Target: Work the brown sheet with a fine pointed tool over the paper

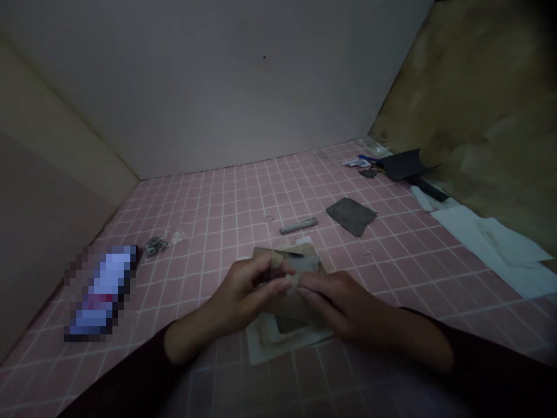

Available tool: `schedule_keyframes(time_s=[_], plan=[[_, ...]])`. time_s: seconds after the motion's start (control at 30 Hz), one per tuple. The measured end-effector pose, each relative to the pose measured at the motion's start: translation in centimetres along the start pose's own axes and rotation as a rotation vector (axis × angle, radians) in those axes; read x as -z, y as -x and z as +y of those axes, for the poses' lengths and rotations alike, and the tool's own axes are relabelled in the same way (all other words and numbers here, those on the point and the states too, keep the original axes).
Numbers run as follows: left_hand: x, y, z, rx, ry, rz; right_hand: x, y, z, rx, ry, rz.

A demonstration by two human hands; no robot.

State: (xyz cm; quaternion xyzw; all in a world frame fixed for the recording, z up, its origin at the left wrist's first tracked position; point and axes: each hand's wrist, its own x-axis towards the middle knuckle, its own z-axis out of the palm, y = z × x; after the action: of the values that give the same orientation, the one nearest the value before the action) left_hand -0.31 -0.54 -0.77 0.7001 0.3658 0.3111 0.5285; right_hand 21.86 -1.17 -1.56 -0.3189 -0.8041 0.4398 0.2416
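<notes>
At lower centre, above a pale sheet (260,353), a small pale piece (295,281) is pinched between the fingertips of the left hand (250,290) and right hand (337,299); its long axis is hidden. Beyond, a grey stick (299,226) is slanted, right end farther.

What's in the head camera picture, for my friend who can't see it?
Left hand and right hand meet over layered sheets on a pink grid-patterned surface; anything held is unclear. Beyond lie a grey rod and dark sheet.
</notes>
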Motion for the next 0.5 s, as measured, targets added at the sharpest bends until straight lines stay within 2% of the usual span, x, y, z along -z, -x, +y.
schedule_keyframes(time_s=[0.1, 0.2, 0.27, 0.4, 0.5], plan=[[0.0, -0.1, -0.3, 0.072, -0.013, 0.007, -0.5, 0.3, 0.4, 0.051, 0.191, 0.017], [0.1, -0.2, -0.2, 0.067, -0.028, 0.01, -0.5, 0.3, 0.4, 0.011, 0.092, 0.028], [0.1, -0.2, 0.0, 0.044, -0.023, 0.005, -0.1, 0.1, 0.3, -0.1, -0.175, -0.007], [0.2, -0.1, 0.5, -0.043, -0.029, -0.013, 0.9, -0.4, 0.3, -0.485, -0.893, -0.215], [0.2, -0.2, 0.6, -0.129, -0.06, -0.029, 1.5, -0.6, 0.4, -0.632, -1.163, -0.321]])
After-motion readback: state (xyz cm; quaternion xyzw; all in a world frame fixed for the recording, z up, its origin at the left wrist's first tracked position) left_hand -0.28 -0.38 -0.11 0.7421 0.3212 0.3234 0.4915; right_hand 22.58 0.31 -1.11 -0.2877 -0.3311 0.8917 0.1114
